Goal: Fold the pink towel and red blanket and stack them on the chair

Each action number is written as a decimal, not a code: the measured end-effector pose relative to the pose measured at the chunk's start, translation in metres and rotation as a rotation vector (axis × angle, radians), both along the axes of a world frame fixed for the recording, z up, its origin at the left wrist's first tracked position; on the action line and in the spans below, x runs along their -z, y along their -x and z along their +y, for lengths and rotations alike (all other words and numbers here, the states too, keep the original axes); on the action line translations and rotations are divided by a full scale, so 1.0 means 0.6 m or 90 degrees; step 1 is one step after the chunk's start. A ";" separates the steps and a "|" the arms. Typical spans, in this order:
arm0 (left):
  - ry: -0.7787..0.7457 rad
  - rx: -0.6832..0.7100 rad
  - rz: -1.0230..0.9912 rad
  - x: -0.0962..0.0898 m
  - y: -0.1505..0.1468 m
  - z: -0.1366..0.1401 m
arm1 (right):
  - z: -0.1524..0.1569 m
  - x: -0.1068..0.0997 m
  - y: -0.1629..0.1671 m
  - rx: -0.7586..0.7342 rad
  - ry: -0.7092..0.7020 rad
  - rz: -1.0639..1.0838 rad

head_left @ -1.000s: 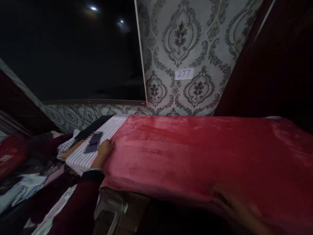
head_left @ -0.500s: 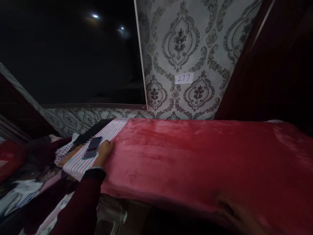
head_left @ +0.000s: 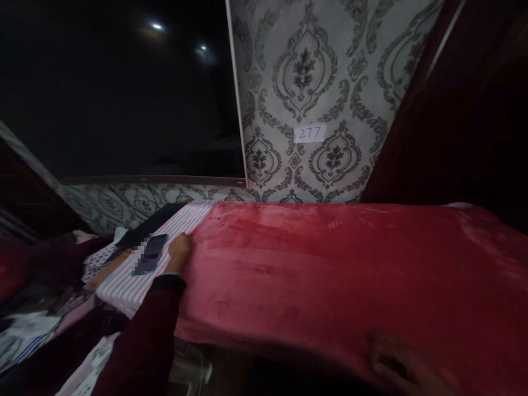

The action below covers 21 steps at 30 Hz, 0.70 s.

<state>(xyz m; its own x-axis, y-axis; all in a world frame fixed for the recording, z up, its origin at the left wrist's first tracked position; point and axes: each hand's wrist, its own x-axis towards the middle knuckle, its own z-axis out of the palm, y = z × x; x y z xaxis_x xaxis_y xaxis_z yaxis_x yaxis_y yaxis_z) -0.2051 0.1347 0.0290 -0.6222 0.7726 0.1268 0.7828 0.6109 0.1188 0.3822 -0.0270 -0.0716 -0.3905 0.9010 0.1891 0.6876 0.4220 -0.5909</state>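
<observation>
A plush red blanket [head_left: 289,275] lies spread over a long table-like surface, its front edge hanging down. At the blanket's left edge my left hand [head_left: 180,251] is closed, its fingers curled on the red cloth. Just left of that hand, a dark mobile phone [head_left: 152,254] rests on a striped cloth [head_left: 124,283], partly pixelated. Near the front edge on the right, my right hand [head_left: 396,360] is low over the blanket. It is dark and blurred, so how its fingers are set cannot be made out.
Heaped clothes [head_left: 53,330] lie at the left. Behind the blanket are a large dark screen [head_left: 124,99] and patterned wallpaper [head_left: 305,71] bearing a paper marked 277 [head_left: 310,132]. Part of a pale plastic piece [head_left: 193,368] shows beneath the front edge.
The view has shifted slightly. My left forearm has swung a little to the right while the hand stays at the blanket's left edge. My right hand is slightly lower in the picture.
</observation>
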 end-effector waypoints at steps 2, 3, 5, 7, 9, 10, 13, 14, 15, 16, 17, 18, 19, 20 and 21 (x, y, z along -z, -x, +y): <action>0.001 0.021 0.023 -0.012 -0.011 0.002 | 0.010 -0.011 -0.004 0.004 0.032 0.009; -0.005 0.041 0.039 -0.016 -0.021 0.005 | 0.017 -0.016 -0.007 0.020 0.029 0.019; -0.023 0.123 0.072 -0.020 -0.053 0.017 | 0.036 -0.023 -0.013 0.062 -0.015 0.032; -0.031 0.251 0.087 -0.012 -0.100 0.035 | 0.059 -0.025 -0.023 0.105 -0.101 -0.007; -0.019 0.376 0.082 0.007 -0.160 0.052 | 0.079 -0.023 -0.035 0.188 -0.141 -0.110; -0.007 0.425 0.076 0.018 -0.191 0.058 | 0.087 -0.021 -0.040 0.225 -0.135 -0.171; 0.035 0.508 0.068 0.055 -0.270 0.064 | 0.093 -0.017 -0.052 0.252 -0.062 -0.305; 0.041 0.520 0.076 0.066 -0.287 0.064 | 0.090 -0.016 -0.054 0.242 -0.039 -0.325; 0.041 0.524 0.087 0.075 -0.298 0.063 | 0.086 -0.017 -0.056 0.231 -0.022 -0.335; 0.036 0.523 0.099 0.082 -0.305 0.062 | 0.081 -0.018 -0.057 0.223 -0.012 -0.339; 0.026 0.524 0.110 0.087 -0.307 0.061 | 0.076 -0.019 -0.059 0.216 -0.007 -0.338; 0.015 0.528 0.118 0.091 -0.306 0.062 | 0.072 -0.021 -0.063 0.213 -0.005 -0.336; 0.005 0.536 0.123 0.094 -0.303 0.063 | 0.067 -0.022 -0.069 0.211 -0.004 -0.332; -0.007 0.547 0.124 0.095 -0.299 0.064 | 0.063 -0.022 -0.079 0.214 -0.003 -0.330; -0.020 0.559 0.121 0.096 -0.296 0.066 | 0.060 -0.023 -0.091 0.224 -0.001 -0.329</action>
